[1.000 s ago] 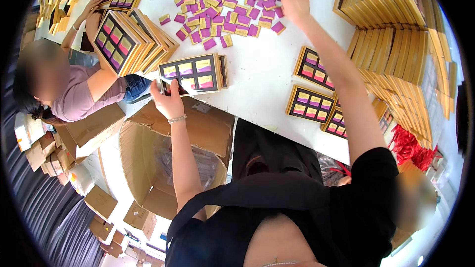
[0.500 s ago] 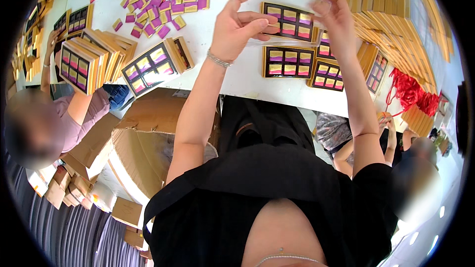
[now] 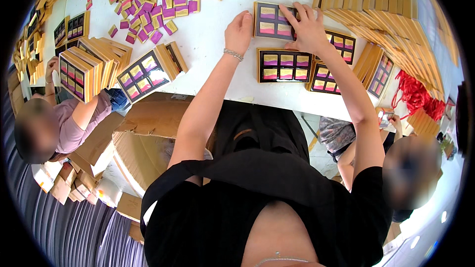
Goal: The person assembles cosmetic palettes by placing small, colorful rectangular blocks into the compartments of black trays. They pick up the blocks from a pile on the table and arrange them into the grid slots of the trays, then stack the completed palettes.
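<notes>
A shallow black-and-gold box (image 3: 267,21) lies on the white table (image 3: 217,76), with small purple, pink and gold packets in its compartments. Its top looks greyish, as if under a clear plastic cover. Spread fingers of my right hand (image 3: 309,30) press on its right part, hiding some packets. Beside its left edge is my left hand (image 3: 238,33), fingers drawn together; nothing shows in them. Just nearer stands another filled box (image 3: 284,66). More filled boxes (image 3: 325,78) lie partly under my right forearm.
Loose packets (image 3: 148,15) spread over the far left of the table. Leaning boxes (image 3: 94,66) stand at left, gold-edged stacks (image 3: 391,29) at right, near red ribbon (image 3: 413,94). A cardboard carton (image 3: 148,118) sits below the table edge. People work on both sides.
Both hands have come down from holding a clear plastic cover above the far box. My right hand now lies spread on that box; my left has closed beside it.
</notes>
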Demonstrator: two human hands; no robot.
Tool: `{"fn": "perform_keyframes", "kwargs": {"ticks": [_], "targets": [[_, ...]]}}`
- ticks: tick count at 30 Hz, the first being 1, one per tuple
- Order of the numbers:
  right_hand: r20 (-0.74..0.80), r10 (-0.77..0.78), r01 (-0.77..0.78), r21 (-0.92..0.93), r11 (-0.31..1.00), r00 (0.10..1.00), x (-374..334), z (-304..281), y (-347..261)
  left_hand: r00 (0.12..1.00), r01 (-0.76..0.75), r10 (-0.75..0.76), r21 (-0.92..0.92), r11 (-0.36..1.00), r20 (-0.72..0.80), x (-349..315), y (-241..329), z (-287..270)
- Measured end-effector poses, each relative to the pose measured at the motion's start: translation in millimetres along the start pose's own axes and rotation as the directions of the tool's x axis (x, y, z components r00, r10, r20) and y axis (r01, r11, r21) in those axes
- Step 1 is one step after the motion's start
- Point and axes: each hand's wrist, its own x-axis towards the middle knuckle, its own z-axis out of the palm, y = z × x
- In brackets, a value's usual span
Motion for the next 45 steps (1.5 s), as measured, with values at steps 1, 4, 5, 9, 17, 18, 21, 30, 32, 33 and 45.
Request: {"fn": "perform_keyframes", "kwargs": {"ticks": [1,4,5,9,17,18,21,30,32,33,45], "targets": [[0.025,0.014,-0.014,-0.006,1.000,1.000,1,-1,-1,1.000,0.024,-0.024,-0.005,1.000,0.006,-3,4,7],[0.066,0.041,-0.040,-0.024,0.999,0.997,5,-2,-3,0.999,-0.019,0.024,0.143,0.990,-0.033,-7,15,15],[0.062,0.043,-0.041,-0.026,0.999,0.997,5,0,-4,0.998,-0.026,0.032,0.138,0.990,-0.047,-7,16,20],[0.004,0.007,-0.008,0.041,0.999,1.000,10,8,-2,0.984,-0.053,0.073,0.127,0.990,-0.160,-2,11,29],[-0.338,-0.112,0.196,0.227,0.954,0.934,52,-66,-102,0.833,-0.296,0.426,0.366,0.882,-0.353,-70,98,-66],[-0.413,-0.120,0.263,0.310,0.914,0.903,62,-92,-141,0.770,-0.396,0.497,0.312,0.864,-0.400,-84,94,-105],[-0.347,-0.268,0.387,0.341,0.857,0.899,96,-131,-254,0.674,-0.264,0.263,0.107,0.959,-0.690,-127,129,-201],[-0.394,0.089,-0.028,0.157,0.987,0.915,245,-41,-216,0.571,0.033,0.342,0.437,0.899,-0.746,-123,16,-283],[-0.625,0.062,-0.132,-0.067,0.989,0.779,285,-24,-184,0.572,0.042,0.365,0.471,0.881,-0.734,-118,22,-277],[-0.565,0.063,-0.108,-0.046,0.993,0.822,306,-21,-171,0.566,0.055,0.424,0.546,0.836,-0.707,-116,26,-277],[-0.381,-0.098,0.244,0.357,0.901,0.919,26,-72,-44,0.711,-0.663,0.342,0.422,0.619,0.614,-106,-11,-71]]}}
